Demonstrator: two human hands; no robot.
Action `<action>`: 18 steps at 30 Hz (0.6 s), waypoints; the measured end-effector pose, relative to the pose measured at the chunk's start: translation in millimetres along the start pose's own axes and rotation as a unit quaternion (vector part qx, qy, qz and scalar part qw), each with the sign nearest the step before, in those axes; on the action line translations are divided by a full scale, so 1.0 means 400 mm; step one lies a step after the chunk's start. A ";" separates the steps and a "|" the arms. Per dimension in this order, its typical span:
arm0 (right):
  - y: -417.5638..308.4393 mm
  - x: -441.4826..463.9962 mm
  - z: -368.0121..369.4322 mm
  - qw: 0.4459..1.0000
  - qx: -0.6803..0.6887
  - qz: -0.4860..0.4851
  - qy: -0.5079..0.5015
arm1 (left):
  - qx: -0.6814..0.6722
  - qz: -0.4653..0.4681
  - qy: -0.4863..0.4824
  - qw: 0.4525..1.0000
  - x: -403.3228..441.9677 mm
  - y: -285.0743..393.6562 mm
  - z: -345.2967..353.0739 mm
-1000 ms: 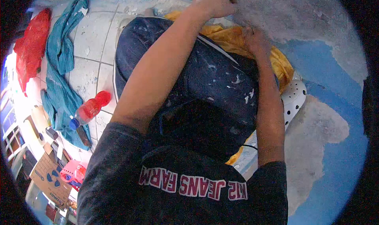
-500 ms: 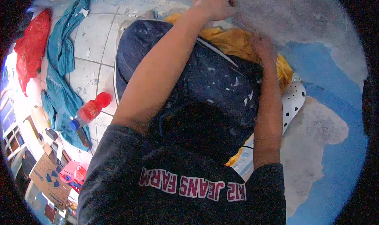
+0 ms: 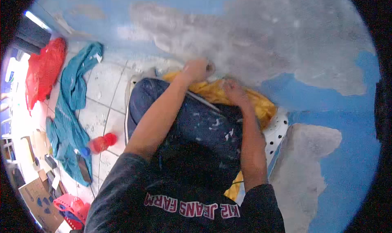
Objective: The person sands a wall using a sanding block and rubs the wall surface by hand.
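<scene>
My left hand (image 3: 198, 71) is closed in a fist near the grey patch of wall (image 3: 253, 49). A small dark round spot shows at the fist's edge; whether it is the end of a held object is unclear. Lower and to the right, my right hand (image 3: 234, 91) has its fingers curled in over a yellow cloth (image 3: 263, 106). Blur hides what they hold, if anything. Under my arms are dark blue trousers (image 3: 200, 122) with white specks. A white clog with black holes (image 3: 277, 131) shows beside the cloth.
On the tiled floor (image 3: 96, 94) at left lie a teal cloth (image 3: 73, 90), a red cloth (image 3: 45, 73) and a blurred red bottle with a blue cap (image 3: 100, 144). A cardboard box (image 3: 41, 200) and a pink basket (image 3: 73, 208) stand lower left. Blue paint (image 3: 347, 151) surrounds the grey wall patches.
The view has tilted up, showing more wall, and the floor things sit lower in it. Both hands appear lower and further left, still near the wall and the yellow cloth.
</scene>
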State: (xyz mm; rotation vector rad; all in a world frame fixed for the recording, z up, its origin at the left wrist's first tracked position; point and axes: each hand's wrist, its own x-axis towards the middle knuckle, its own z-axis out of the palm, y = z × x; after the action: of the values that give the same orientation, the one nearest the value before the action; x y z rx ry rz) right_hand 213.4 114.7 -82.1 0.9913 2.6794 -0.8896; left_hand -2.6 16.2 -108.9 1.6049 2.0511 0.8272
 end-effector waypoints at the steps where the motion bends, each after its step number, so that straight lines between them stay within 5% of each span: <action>1: -0.035 0.001 0.010 1.000 0.005 0.014 0.004 | 0.001 0.059 0.006 0.998 -0.007 -0.005 0.005; 3: -0.071 0.021 0.024 0.995 0.085 -0.010 0.045 | -0.079 0.023 -0.062 0.995 -0.028 0.060 -0.040; 9: -0.025 0.057 0.084 0.952 0.306 -0.023 0.006 | -0.137 0.118 -0.055 0.982 -0.054 0.089 -0.063; 13: -0.146 -0.039 -0.051 0.930 0.366 0.001 -0.028 | -0.180 0.123 -0.063 0.974 -0.071 0.114 -0.077; 16: -0.147 -0.057 -0.039 0.835 0.549 0.019 0.026 | -0.298 0.172 -0.104 0.933 -0.046 0.102 -0.071; 17: -0.138 -0.038 -0.044 0.825 0.564 0.011 -0.043 | -0.290 0.182 -0.101 0.934 -0.046 0.122 -0.090; 18: -0.129 -0.027 -0.046 0.811 0.575 0.006 -0.113 | -0.229 0.086 -0.110 0.963 -0.087 0.208 -0.148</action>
State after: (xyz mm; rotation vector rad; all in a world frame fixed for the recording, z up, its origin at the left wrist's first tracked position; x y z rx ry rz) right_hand 189.9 88.1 -38.8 0.9020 1.7362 -2.5266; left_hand 28.6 -15.9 -10.8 1.5376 1.4497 1.0401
